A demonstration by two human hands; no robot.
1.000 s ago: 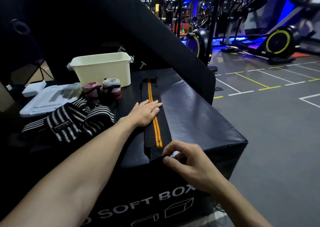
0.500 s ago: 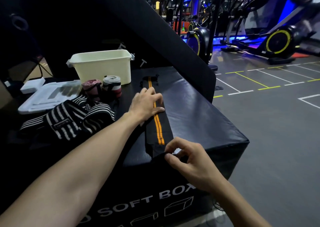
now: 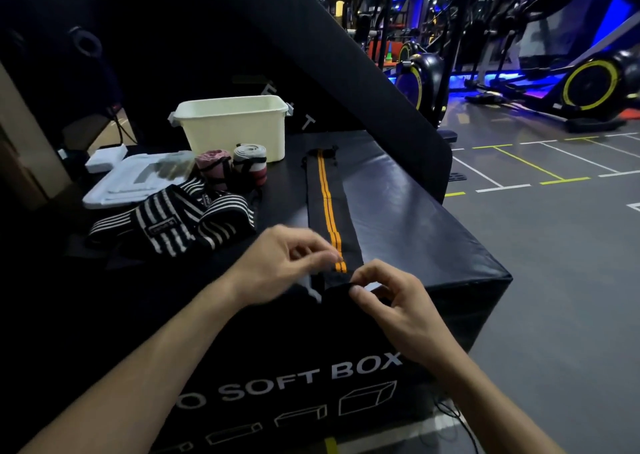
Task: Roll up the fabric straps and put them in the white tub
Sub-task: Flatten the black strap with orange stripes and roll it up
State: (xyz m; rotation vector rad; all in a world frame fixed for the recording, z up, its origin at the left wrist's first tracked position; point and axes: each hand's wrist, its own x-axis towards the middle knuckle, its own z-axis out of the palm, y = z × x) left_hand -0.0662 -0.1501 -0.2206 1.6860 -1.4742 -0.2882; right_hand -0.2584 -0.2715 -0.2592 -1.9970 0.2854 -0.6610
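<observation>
Black strap with twin orange stripes (image 3: pixel 329 207): laid flat, running near to far along top of black soft plyo box (image 3: pixel 415 211); near end at box's near edge, beginning to fold over

Right hand (image 3: pixel 391 301): thumb and forefinger pinching near end of strap

Left hand (image 3: pixel 280 266): blurred; fingers curled at strap's near end just left of the stripes, contact likely, grip cannot be confirmed

White tub (image 3: pixel 235 128): far left on box top; contents not visible

Two rolled wraps (image 3: pixel 232 166): standing just in front of tub

Striped black-and-white wraps (image 3: pixel 173 221): loose heap, left

Risks, judged: first turn started crooked, giving a coned roll; slack core, unravelling on transfer; limp end sliding off near edge if pinch loosens
</observation>
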